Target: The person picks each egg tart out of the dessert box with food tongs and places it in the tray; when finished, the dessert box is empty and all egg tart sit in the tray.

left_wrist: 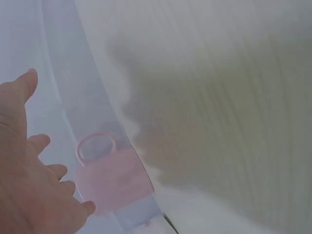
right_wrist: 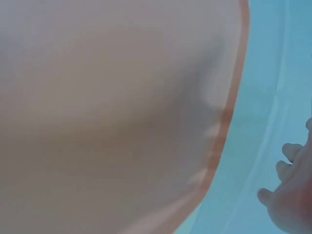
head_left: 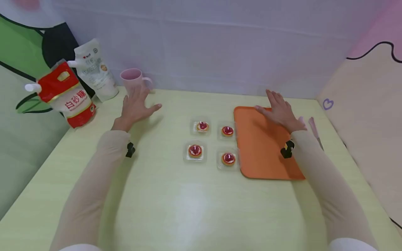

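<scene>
My left hand (head_left: 135,107) is held above the table with fingers spread, holding nothing. Just beyond it stands a pink mug (head_left: 132,77), its handle to the right; the mug (left_wrist: 114,180) also shows in the left wrist view. Over the far part of an orange tray (head_left: 263,153) hovers my right hand (head_left: 279,111), fingers extended and grasping nothing. Between the hands sit several small red-topped tarts in clear plastic boxes: back left (head_left: 202,126), back right (head_left: 227,131), front left (head_left: 195,151) and front right (head_left: 228,159). The right-hand boxes are close against the tray's left edge.
At the far left stand a red and white sugar pouch (head_left: 73,99) and a white spouted pouch (head_left: 97,73). A knife (head_left: 314,129) with a pinkish handle lies right of the tray, partly hidden by my right forearm. A pale cloth wall (head_left: 207,48) closes off the back.
</scene>
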The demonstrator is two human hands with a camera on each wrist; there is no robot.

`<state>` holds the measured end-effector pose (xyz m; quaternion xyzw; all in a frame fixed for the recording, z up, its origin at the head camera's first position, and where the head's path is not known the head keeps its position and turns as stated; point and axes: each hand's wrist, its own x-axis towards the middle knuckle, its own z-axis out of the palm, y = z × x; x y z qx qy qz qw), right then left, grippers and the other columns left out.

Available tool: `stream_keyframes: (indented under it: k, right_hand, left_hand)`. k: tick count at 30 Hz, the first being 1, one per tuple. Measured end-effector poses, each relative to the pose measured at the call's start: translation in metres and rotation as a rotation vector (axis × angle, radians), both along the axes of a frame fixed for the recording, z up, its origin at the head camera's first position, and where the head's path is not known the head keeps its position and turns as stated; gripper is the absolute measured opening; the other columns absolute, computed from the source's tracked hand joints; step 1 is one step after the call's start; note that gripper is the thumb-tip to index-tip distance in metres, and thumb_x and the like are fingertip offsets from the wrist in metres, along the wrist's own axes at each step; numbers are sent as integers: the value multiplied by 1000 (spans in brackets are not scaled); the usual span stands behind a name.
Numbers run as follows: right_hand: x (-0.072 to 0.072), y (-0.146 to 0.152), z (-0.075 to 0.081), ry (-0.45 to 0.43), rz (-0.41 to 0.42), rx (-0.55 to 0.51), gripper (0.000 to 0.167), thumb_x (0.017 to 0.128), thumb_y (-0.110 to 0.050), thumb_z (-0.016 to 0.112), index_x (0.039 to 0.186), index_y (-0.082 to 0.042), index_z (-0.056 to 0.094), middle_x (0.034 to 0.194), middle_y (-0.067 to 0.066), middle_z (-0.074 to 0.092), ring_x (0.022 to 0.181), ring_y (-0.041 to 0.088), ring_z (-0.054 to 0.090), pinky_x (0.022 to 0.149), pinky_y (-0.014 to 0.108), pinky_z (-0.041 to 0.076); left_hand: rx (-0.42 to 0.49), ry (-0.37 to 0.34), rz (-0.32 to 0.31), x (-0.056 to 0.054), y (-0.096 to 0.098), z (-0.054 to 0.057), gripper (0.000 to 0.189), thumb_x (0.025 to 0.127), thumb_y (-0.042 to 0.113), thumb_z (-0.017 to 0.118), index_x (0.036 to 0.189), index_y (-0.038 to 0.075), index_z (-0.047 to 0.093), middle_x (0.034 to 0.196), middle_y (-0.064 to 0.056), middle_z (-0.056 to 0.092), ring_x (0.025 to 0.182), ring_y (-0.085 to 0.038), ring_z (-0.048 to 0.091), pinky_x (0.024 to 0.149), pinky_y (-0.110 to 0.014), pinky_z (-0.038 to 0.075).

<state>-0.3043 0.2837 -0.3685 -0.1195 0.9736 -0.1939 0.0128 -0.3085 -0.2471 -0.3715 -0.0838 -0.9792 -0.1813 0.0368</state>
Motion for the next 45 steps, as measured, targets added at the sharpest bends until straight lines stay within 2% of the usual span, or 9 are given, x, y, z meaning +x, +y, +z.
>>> stream_keyframes:
  k: [2,6,10,15,18,24,32,38,45]
  right_hand:
    - [0,-7,5,-16,14,-42,97,94,-71,42,162,-20,-4,169,16,-1,154,43,2,116,70,6]
    - [-3,-27,13,-66,58,-121,100,92,-68,52,161,-25,-5,170,6,-3,156,37,5,118,67,11]
    - [-5,-56,19,-113,135,-168,104,88,-62,64,162,-26,0,169,8,8,155,36,14,118,63,20]
    - [-5,-96,29,-160,237,-133,102,85,-52,74,162,-25,12,163,14,27,149,35,30,114,59,31]
    - [-3,-117,33,-182,301,-93,100,84,-47,78,161,-22,19,161,15,33,145,34,36,113,56,36]
    - [0,-147,36,-217,396,-47,95,83,-37,82,158,-17,27,153,18,43,136,35,48,108,50,43]
    - [3,-177,30,-229,499,36,89,82,-35,83,153,-13,36,144,20,52,128,35,56,101,48,49]
    - [1,-187,21,-222,513,71,84,80,-32,85,149,-12,42,141,17,56,126,33,57,103,47,48]
    - [-1,-191,18,-209,526,76,80,79,-28,86,146,-10,45,138,18,58,126,33,57,104,46,47]
  left_hand:
    - [40,-9,-41,-2,8,0,90,91,62,54,159,11,23,168,-18,5,155,-40,2,116,-70,8]
    - [111,-98,-137,-5,26,-2,92,91,53,63,160,12,20,167,-21,9,156,-39,4,120,-64,9]
    - [144,-184,-235,-6,43,-5,94,87,40,75,159,11,22,166,-23,14,155,-41,6,121,-60,10]
    - [182,-286,-337,-4,63,-9,97,82,31,83,159,14,26,165,-20,21,153,-41,14,122,-58,14]
    - [200,-340,-373,-1,74,-12,99,80,28,84,159,16,26,165,-18,22,153,-40,17,122,-57,15]
    - [213,-387,-440,2,92,-20,98,81,28,84,158,13,26,164,-18,24,153,-39,19,122,-57,16]
    - [231,-417,-482,3,101,-27,97,78,25,86,156,9,30,158,-24,34,149,-42,28,120,-59,20]
    - [182,-346,-495,0,106,-33,96,75,31,87,154,9,36,160,-18,35,150,-39,28,120,-59,20]
    - [126,-302,-444,1,109,-35,96,74,39,87,153,13,40,160,-14,37,148,-41,27,115,-67,17]
